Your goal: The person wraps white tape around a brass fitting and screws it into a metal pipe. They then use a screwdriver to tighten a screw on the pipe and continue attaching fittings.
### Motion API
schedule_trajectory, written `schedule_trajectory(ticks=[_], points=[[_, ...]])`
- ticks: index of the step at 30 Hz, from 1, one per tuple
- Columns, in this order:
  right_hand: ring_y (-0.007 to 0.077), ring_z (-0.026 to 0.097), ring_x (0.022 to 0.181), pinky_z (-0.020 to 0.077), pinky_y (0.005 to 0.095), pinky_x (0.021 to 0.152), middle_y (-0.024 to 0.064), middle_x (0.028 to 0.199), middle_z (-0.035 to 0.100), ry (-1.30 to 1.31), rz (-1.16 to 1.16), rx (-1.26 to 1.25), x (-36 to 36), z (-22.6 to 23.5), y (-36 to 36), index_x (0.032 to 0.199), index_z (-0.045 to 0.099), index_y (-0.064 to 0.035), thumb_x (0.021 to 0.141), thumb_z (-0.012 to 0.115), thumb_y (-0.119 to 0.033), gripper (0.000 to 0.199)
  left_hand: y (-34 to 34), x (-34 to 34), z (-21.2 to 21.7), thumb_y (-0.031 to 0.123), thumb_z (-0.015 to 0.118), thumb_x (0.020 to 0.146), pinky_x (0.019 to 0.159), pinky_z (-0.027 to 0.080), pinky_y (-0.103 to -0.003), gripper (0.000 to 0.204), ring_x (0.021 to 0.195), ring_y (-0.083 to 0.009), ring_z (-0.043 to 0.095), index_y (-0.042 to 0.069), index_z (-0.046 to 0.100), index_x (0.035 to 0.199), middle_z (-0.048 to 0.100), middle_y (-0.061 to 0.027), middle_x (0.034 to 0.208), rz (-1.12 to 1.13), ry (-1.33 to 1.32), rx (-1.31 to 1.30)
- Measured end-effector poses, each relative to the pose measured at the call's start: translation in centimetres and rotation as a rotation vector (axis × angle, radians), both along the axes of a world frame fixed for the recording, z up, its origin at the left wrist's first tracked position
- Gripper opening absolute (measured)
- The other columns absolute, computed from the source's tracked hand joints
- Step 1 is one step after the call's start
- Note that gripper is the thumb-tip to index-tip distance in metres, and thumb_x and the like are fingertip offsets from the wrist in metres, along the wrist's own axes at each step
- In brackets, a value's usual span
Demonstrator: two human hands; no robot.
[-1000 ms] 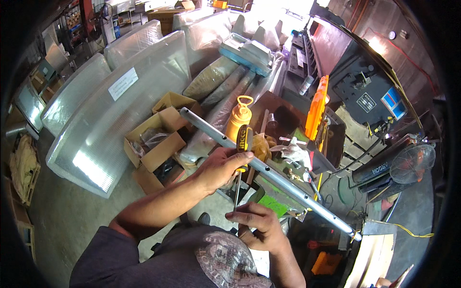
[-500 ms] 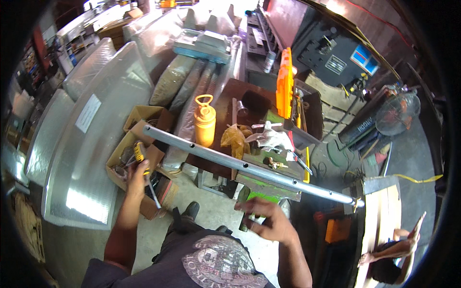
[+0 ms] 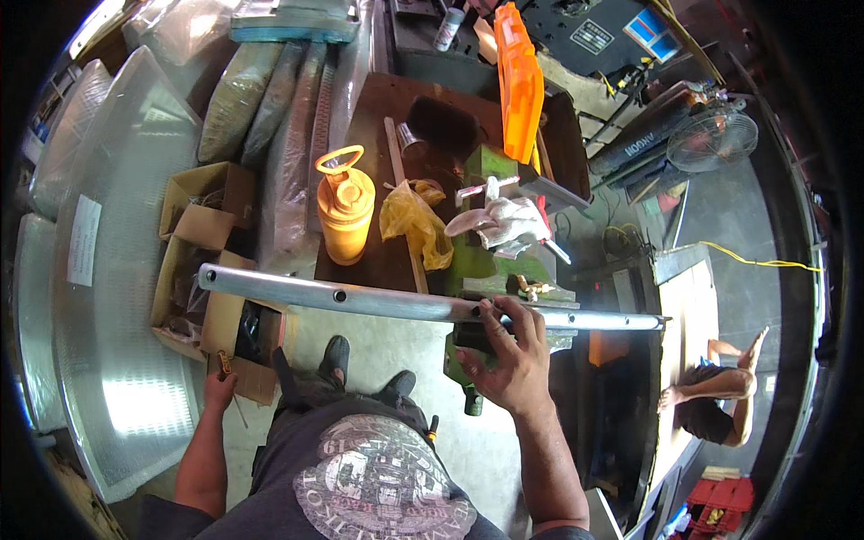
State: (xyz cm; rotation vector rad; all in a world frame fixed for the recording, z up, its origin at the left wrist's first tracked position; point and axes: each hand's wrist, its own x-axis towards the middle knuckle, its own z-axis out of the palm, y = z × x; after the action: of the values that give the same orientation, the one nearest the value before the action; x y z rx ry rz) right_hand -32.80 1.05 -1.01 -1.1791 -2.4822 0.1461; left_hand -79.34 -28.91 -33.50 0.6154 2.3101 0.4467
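A long silver metal tube (image 3: 396, 302) with several round holes lies across the view, running over a green bench vise (image 3: 490, 171). My right hand (image 3: 515, 360) is at the tube by the vise, its fingertips touching the tube and its fingers apart. Down at my left side, my left hand (image 3: 219, 389) is closed round the yellow-and-black handle of a screwdriver (image 3: 240, 413), whose shaft points downward. Behind the tube, small brass fittings (image 3: 533, 288) and a whitish work glove (image 3: 506, 222) rest on the vise. How tightly the jaws grip the tube is hidden.
An orange bottle (image 3: 346, 216) and a yellow plastic bag (image 3: 418, 225) stand on the brown bench (image 3: 373, 103). Open cardboard boxes (image 3: 216, 310) are at the left, beside wrapped panels (image 3: 126, 270). An orange case (image 3: 519, 85) stands behind. Another person (image 3: 720, 405) is at the far right.
My left hand has lowered with the screwdriver, away from the tube's left end. My right hand has moved up onto the tube. The view has shifted.
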Motion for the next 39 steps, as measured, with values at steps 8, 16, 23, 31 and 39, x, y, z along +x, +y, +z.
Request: schedule_trajectory(ticks=[8, 16, 23, 31, 39], points=[[0.0385, 0.052, 0.117, 0.0445, 0.0499, 0.098, 0.0152, 0.134, 0.054, -0.157, -0.029, 0.112, 0.4, -1.8, -0.8, 0.136, 0.062, -0.0104, 0.085, 0.073, -0.049, 0.064, 3.5, -5.1, -2.9, 0.035, 0.07, 0.083, 0.07, 0.051, -0.039, 0.039, 0.075, -0.0233, 0.068, -0.002, 0.072, 0.094, 0.072, -0.0122, 0.081, -0.027, -0.043, 0.148], [0.0391, 0.056, 0.116, 0.0475, 0.049, 0.097, 0.0209, 0.131, 0.055, 0.294, -0.128, -0.25, 0.7, -0.6, -1.9, 0.121, 0.067, -0.0055, 0.087, 0.074, -0.045, 0.052, 9.3, -3.9, -1.5, 0.033, 0.072, 0.087, 0.072, 0.05, -0.039, 0.035, 0.074, -0.022, 0.067, -0.002, 0.071, 0.089, 0.071, -0.012, 0.079, -0.03, 0.009, 0.153], [0.0316, 0.065, 0.101, 0.0542, 0.0391, 0.083, 0.0176, 0.111, 0.063, 0.194, -0.179, -0.206, -1.1, 1.2, -1.2, 0.122, 0.065, -0.0014, 0.085, 0.08, -0.037, 0.053, 9.0, -4.0, -2.6, 0.036, 0.074, 0.085, 0.075, 0.051, -0.038, 0.04, 0.078, -0.0229, 0.068, -0.002, 0.072, 0.096, 0.072, -0.0137, 0.085, -0.093, -0.057, 0.093], [0.0303, 0.063, 0.088, 0.0538, 0.0404, 0.075, 0.013, 0.1, 0.064, 0.053, -0.339, -0.321, -4.1, 2.4, -1.6, 0.116, 0.065, -0.0009, 0.082, 0.081, -0.029, 0.046, 8.1, -5.9, -4.5, 0.038, 0.072, 0.084, 0.08, 0.052, -0.038, 0.045, 0.085, -0.0243, 0.07, -0.003, 0.073, 0.104, 0.074, -0.0161, 0.091, -0.048, -0.115, 0.117], [0.0088, 0.056, 0.088, 0.0475, 0.0236, 0.077, 0.0022, 0.105, 0.06, 1.195, -0.43, -1.201, -2.9, 2.9, -1.5, 0.133, 0.053, -0.0029, 0.094, 0.072, -0.011, 0.044, 9.8, -5.1, -3.9, 0.037, 0.071, 0.086, 0.079, 0.052, -0.037, 0.046, 0.084, -0.0231, 0.069, -0.004, 0.071, 0.107, 0.074, -0.013, 0.095, -0.055, -0.073, 0.092]])
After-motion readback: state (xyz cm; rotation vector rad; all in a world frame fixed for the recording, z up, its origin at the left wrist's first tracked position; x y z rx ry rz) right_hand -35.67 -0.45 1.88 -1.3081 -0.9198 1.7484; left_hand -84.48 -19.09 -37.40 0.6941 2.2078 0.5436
